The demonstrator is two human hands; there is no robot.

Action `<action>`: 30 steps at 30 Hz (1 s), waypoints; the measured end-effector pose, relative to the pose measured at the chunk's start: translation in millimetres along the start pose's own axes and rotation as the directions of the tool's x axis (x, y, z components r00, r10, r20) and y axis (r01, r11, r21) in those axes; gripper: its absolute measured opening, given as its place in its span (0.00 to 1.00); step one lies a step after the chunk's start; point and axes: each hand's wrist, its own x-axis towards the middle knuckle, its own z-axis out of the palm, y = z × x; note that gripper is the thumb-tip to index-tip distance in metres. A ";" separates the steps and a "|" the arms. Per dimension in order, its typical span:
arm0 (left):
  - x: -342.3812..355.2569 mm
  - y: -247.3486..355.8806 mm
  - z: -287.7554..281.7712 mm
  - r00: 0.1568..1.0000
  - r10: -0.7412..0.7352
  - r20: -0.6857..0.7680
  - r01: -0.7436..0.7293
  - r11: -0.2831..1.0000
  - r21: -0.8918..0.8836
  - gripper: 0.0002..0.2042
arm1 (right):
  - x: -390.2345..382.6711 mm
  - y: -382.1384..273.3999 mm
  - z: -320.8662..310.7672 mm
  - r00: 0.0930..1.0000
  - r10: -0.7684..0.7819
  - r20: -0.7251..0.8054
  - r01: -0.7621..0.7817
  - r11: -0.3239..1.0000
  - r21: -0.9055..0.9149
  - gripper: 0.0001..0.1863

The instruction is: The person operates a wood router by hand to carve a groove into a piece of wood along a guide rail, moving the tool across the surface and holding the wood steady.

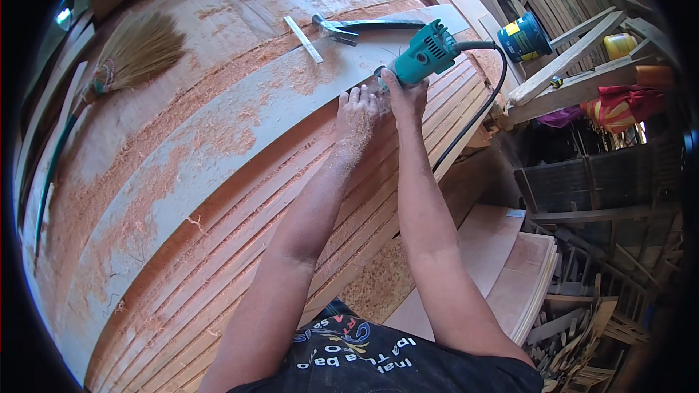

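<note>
A teal trim router point(424, 53) with a black cord lies tilted over the edge of a pale curved board point(211, 120). My right hand point(405, 98) is closed round its lower end, with the thumb along the near side. Close beside it, my left hand point(357, 110), dusted with wood shavings, has its fingers bent together at the board's edge next to the router's base. What its fingertips grip is hidden. Under both forearms run long parallel wooden strips point(240, 225) with shavings between them.
Beyond the router lie a claw hammer point(335, 29) and a short wood strip point(303, 38). A straw broom point(138, 54) rests at the left. On the right are a dark bucket point(524, 36), the router's cord point(477, 120), curved plywood sheets point(520, 273) and scrap timber point(582, 342).
</note>
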 end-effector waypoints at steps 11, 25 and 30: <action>7.5 -0.1 9.5 0.999 0.005 0.035 -0.004 0.999 -0.037 0.15 | 4.1 -8.3 -1.8 0.996 0.067 0.055 -0.070 0.997 0.043 0.41; 15.7 8.7 13.6 0.999 0.012 0.048 -0.011 1.000 -0.012 0.16 | 19.0 5.4 -5.5 0.999 0.009 0.030 -0.008 1.000 -0.005 0.40; 18.2 10.8 16.6 1.000 0.021 0.015 -0.021 0.999 0.031 0.13 | 25.1 15.0 -4.2 1.000 0.010 0.013 -0.010 1.000 0.005 0.44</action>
